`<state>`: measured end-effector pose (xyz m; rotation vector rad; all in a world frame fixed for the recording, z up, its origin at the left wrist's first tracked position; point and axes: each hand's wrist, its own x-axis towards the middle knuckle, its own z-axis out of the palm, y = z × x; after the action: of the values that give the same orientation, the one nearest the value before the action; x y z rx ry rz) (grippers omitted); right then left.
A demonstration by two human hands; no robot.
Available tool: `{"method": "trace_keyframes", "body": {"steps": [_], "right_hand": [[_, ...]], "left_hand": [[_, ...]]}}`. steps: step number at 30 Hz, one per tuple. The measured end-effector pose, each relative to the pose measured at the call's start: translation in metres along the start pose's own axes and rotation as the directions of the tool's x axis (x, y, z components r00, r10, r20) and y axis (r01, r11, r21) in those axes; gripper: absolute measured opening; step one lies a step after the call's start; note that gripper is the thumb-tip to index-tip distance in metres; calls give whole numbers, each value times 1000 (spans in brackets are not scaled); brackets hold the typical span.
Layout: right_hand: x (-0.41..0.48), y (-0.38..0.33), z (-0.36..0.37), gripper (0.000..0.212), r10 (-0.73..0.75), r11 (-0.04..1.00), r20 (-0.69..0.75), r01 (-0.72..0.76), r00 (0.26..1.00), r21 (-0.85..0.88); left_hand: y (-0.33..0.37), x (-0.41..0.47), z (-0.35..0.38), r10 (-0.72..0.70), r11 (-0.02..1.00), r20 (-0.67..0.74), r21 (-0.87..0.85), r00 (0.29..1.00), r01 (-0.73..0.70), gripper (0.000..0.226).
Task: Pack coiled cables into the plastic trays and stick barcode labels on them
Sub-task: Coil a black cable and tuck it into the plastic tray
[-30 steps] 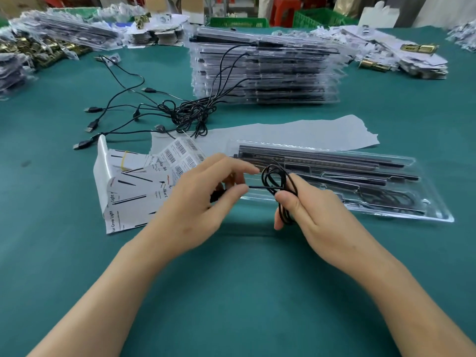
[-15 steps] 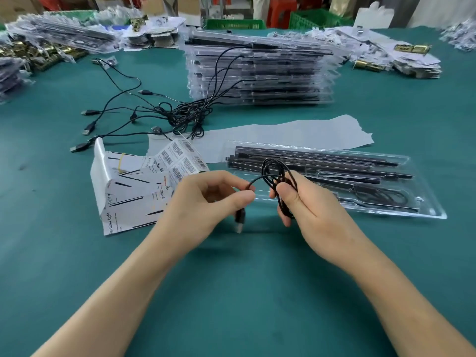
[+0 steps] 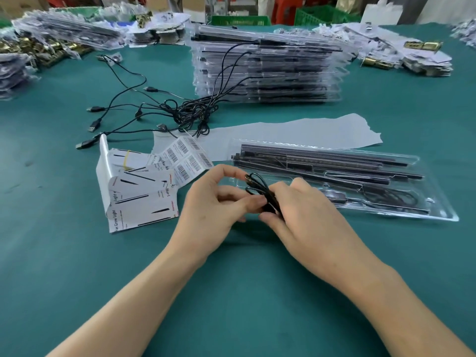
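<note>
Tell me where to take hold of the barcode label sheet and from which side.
Pinch the barcode label sheet at its free far-right corner, coming from the tray side. That end seems to arch up off the table, leaving room for a thumb beneath; its left end meets the printed cards.

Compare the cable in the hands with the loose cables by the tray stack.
The held cable is wound into a tight coil; the loose cables sprawl in a tangle. The held cable is gripped between the left hand and right hand; the loose cables lie on the table, untouched. Both are thin and black.
</note>
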<state>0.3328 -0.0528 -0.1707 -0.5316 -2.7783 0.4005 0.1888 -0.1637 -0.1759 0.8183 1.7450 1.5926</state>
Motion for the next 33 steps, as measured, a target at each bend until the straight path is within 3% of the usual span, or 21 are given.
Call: {"method": "trace_keyframes", "body": {"steps": [3, 7, 9, 12, 14, 16, 18, 22, 24, 26, 27, 28, 29, 31, 33], "right_hand": [[0, 1, 0, 22, -34, 994, -57, 27, 998, -108], [-1, 3, 4, 8, -52, 978, -56, 40, 997, -204], [-1, 0, 7, 26, -27, 962, -20, 20, 999, -273], [-3, -3, 11, 40, -42, 926, 37, 53, 998, -375], [-4, -4, 13, 35, -101, 903, 23, 102, 995, -416], [-5, -5, 12, 35, -121, 892, 15, 115, 993, -438], [-6, -5, 14, 38, -124, 880, 52, 134, 991, -455], [0, -2, 16, 28, -87, 917, 151, 138, 985, -375], [-3, 0, 8, 34, -43, 981, 142, 69, 989, -184], [-16, 4, -3, 43, 120, 986, 31, -122, 992, 114], [-26, 5, -8, 41, 278, 923, -21, -261, 960, 283], [-36, 3, -11, 33, 446, 796, -14, -390, 895, 462], [-45, 0, -12, 24, 572, 606, 85, -491, 816, 626], [-56, -15, -8, 20, 588, 235, 368, -587, 721, 774], [-55, -31, -2, 24, 539, 47, 463, -574, 703, 818]], "left_hand": [[3, 1, -3, -18, 1000, 109, -19, 994, 20, 38], [13, 3, -14, -55, 992, 216, -96, 975, 77, 27], [18, 5, -18, -147, 975, 222, -131, 964, 178, 26], [20, 8, -23, -242, 967, 210, 135, 947, 218, 61], [20, 9, -21, -294, 929, 288, 312, 911, 200, 57], [21, 11, -18, -346, 902, 410, 393, 844, 179, 44], [21, 14, -19, -391, 879, 441, 439, 808, 186, 41], [21, 12, -20, -435, 862, 436, 453, 788, 225, 30], [17, 10, -19, -418, 876, 416, 420, 808, 237, 30], [14, 8, -18, -394, 894, 395, 375, 830, 246, 26], [12, 7, -18, -386, 900, 385, 359, 838, 249, 24], [11, 5, -17, -376, 903, 373, 352, 848, 246, 23], [9, 4, -17, -366, 906, 360, 347, 858, 241, 22], [7, 1, -14, -341, 915, 334, 332, 879, 229, 23], [6, -1, -10, -315, 924, 314, 317, 896, 214, 24]]}}
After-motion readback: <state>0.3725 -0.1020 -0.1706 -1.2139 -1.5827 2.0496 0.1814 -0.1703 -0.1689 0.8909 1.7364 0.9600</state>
